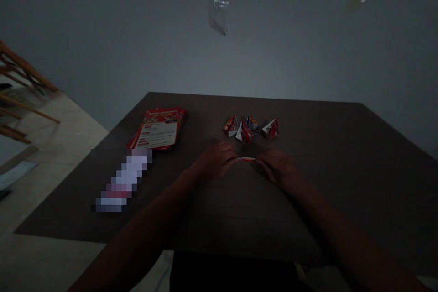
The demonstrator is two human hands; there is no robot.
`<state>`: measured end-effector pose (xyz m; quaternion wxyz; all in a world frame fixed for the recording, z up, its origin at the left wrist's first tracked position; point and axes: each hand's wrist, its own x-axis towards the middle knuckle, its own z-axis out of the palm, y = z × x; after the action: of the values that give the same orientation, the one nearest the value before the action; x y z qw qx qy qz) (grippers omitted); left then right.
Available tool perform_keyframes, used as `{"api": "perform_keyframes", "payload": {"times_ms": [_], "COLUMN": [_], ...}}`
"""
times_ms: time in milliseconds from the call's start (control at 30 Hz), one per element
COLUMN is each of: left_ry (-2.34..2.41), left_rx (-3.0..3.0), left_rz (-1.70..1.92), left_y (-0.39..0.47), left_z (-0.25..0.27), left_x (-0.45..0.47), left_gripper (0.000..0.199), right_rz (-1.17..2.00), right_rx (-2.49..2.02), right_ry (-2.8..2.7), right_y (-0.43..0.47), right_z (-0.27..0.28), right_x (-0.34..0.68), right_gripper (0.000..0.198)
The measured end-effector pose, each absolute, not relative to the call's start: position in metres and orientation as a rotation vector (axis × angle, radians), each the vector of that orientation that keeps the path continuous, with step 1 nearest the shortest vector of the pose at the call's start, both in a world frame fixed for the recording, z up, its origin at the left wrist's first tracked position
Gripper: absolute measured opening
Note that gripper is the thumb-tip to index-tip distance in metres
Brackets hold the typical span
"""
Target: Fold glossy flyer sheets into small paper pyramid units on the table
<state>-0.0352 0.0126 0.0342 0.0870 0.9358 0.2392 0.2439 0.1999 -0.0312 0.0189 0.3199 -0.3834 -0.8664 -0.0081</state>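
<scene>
Left hand [216, 160] and right hand [278, 166] grip a paper piece [247, 160] near the folded shapes [244, 133]. Uneven pressure could miscrease it.

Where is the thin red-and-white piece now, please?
The thin piece is near the head view's middle, held between the left hand and right hand, in front of four folded papers.
</scene>
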Motion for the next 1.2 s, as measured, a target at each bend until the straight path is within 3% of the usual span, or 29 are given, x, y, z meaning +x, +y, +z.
{"api": "perform_keyframes", "payload": {"times_ms": [1200], "left_ry": [0.656], "left_rx": [2.570], "left_rz": [0.851], "left_y": [0.007], "left_z": [0.023], "left_x": [-0.023], "left_gripper": [0.023], "right_rz": [0.102], "right_rx": [-0.885], "right_ry": [-2.201], "right_y": [-0.038], "right_z": [0.029], "right_x": [0.180], "right_gripper": [0.012]}}
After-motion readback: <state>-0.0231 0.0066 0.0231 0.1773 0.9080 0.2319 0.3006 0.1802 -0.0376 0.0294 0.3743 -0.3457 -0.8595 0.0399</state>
